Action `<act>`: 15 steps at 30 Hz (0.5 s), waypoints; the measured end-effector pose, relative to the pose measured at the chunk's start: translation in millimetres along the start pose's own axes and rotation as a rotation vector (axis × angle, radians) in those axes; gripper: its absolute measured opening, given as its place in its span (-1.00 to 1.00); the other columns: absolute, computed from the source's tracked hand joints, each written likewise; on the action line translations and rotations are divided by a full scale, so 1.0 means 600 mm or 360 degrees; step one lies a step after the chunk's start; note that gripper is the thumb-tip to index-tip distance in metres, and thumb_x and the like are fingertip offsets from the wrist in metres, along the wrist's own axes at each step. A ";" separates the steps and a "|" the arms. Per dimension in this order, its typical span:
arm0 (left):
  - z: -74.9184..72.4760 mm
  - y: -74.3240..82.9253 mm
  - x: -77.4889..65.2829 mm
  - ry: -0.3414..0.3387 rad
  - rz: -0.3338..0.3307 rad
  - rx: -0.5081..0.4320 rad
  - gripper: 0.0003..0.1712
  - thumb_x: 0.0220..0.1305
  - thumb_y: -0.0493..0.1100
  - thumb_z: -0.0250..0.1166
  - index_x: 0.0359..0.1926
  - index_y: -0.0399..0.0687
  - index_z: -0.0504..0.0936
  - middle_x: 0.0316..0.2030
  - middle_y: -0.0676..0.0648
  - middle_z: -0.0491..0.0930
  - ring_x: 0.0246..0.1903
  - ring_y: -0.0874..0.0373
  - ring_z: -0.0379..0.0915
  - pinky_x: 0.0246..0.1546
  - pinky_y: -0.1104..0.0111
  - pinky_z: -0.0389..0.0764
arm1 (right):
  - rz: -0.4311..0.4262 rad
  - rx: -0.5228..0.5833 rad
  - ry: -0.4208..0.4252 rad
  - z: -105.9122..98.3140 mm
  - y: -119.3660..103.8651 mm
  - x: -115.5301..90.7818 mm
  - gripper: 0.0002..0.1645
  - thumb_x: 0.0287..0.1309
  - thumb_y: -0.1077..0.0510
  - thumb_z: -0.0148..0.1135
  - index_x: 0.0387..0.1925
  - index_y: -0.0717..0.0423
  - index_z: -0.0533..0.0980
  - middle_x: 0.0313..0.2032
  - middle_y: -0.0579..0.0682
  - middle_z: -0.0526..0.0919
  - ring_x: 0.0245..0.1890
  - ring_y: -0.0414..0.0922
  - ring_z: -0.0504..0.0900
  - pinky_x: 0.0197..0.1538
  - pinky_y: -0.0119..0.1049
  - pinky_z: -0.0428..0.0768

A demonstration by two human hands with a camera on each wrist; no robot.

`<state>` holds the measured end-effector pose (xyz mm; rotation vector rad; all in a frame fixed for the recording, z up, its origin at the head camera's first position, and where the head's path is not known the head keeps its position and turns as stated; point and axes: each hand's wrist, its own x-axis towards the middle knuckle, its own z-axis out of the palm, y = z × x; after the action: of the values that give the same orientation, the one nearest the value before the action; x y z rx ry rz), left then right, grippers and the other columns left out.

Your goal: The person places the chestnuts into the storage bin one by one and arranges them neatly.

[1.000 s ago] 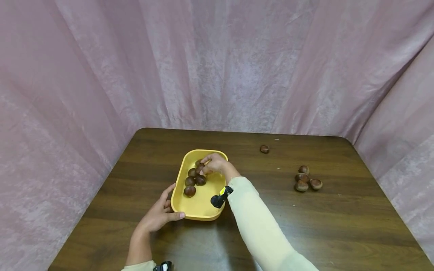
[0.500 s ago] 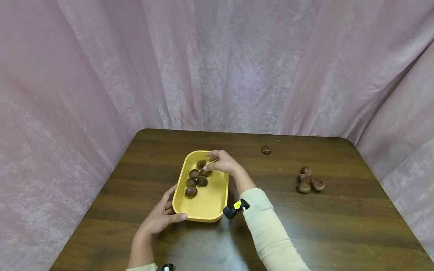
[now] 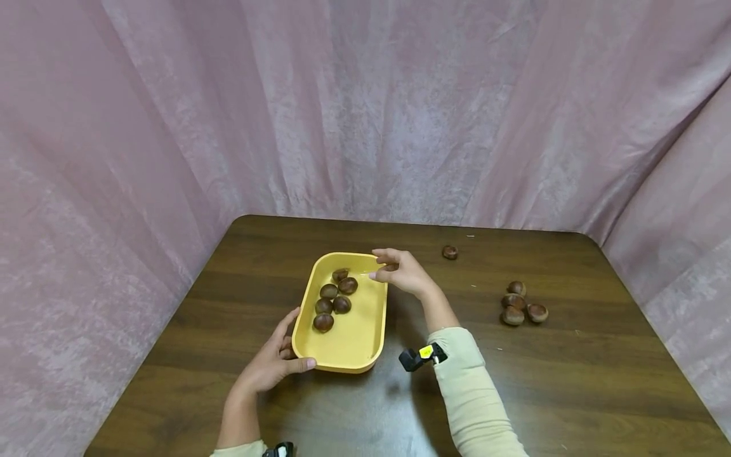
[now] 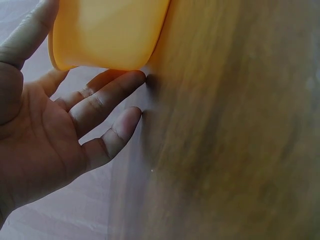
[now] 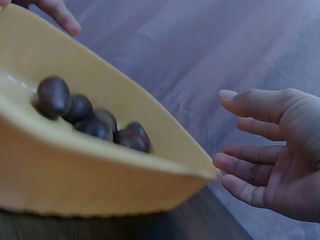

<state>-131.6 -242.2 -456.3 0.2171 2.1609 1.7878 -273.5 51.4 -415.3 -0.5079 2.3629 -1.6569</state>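
Observation:
A yellow rectangular tray [image 3: 348, 346] stands on the wooden table, with several brown chestnuts [image 3: 342, 305] grouped toward its left side and far end. My left hand [image 3: 267, 364] holds its near-left corner, thumb along the near side and fingers against the left wall. In the left wrist view, the fingertips [image 4: 134, 78] reach beneath the tray's edge. Over at the far-right corner is my right hand [image 3: 402, 271], fingers loosely bent and nothing between them. The right wrist view shows that hand [image 5: 287, 150] just beyond the tray's corner, thumb apart from the fingers.
Several loose chestnuts [image 3: 513, 303] lie in a cluster on the right part of the table [image 3: 577, 368]. A single chestnut [image 3: 450, 252] lies farther back, near the far edge. Pink curtains [image 3: 400, 114] hang behind the table and at its sides.
My right hand has moved out of the tray to the right, leaving the chestnuts it was among. My left hand stays on the tray's corner.

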 end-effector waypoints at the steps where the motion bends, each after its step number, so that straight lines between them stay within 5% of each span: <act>1: 0.000 0.000 -0.001 -0.0002 0.0001 0.0000 0.17 0.02 -0.26 0.44 0.45 0.11 -0.19 0.03 -0.46 0.38 -0.10 -0.15 0.49 -0.20 0.23 0.51 | 0.0002 0.0010 0.0012 -0.004 0.004 -0.002 -0.33 0.06 0.18 0.34 0.24 0.12 0.37 0.08 0.22 0.46 -0.01 0.07 0.48 -0.06 -0.11 0.48; 15: -0.001 -0.006 -0.005 0.0099 -0.0061 0.0017 0.19 -0.05 -0.23 0.48 0.45 0.14 -0.13 0.06 -0.41 0.39 -0.08 -0.16 0.48 -0.19 0.18 0.52 | 0.0011 0.0105 0.0230 -0.060 0.067 -0.022 -0.24 0.07 0.21 0.33 0.31 0.12 0.26 0.17 0.25 0.36 0.10 0.14 0.41 0.05 0.02 0.40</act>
<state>-128.4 -244.2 -459.0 0.1228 2.2024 1.7850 -280.7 100.4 -440.7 -0.3794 2.3955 -1.8191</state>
